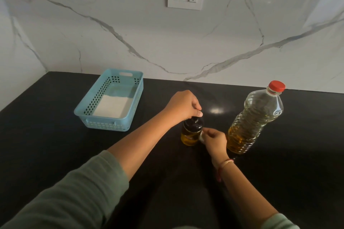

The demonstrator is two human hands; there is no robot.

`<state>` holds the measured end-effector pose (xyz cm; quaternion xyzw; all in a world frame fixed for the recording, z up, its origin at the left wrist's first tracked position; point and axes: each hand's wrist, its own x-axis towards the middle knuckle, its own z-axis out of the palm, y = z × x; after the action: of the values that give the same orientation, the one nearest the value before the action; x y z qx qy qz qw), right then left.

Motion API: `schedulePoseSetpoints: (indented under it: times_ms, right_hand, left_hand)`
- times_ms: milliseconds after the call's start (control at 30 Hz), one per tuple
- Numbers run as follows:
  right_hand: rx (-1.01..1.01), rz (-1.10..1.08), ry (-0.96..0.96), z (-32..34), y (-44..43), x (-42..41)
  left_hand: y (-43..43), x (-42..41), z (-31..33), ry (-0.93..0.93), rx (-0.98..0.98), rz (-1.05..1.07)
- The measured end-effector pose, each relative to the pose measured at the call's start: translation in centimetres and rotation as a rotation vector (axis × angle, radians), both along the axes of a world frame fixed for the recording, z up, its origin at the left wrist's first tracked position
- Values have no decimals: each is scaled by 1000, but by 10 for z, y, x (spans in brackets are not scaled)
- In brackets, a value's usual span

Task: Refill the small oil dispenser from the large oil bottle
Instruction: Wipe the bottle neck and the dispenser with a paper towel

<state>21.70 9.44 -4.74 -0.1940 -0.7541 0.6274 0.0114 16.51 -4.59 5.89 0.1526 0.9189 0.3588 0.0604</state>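
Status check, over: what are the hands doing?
Left hand grips black cap of small oil dispenser. Right hand holds its body. Large oil bottle capped, upright. Blue basket aside.

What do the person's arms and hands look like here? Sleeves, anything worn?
No gloves on the left hand or right hand. The left sleeve and right sleeve are grey-green fabric, forearms uncovered. A thin pale band with a red thread sits on the right wrist. No rings visible.
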Motion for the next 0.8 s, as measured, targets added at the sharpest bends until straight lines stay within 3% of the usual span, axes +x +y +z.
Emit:
schedulePoseSetpoints:
  times_ms: [133,233,367,500,600,800]
  right_hand:
    - [-81,7,-94,-11,-4,9]
    - [-105,-29,49,-2,-6,14]
    - [49,15,187,12,-2,0]
    - [182,135,28,1,1,-6]
    - [118,158,-94,-9,3,0]
    - [112,-3,291,15,-2,-4]
  left_hand:
    - [1,-1,-2,2,2,5]
    - [0,-1,-2,-1,9,1]
    - [0,-1,0,5,-1,-8]
    - [0,0,-1,-4,5,0]
    - [1,1,-2,13,1,6]
    - [-1,0,0,-6,18,-1]
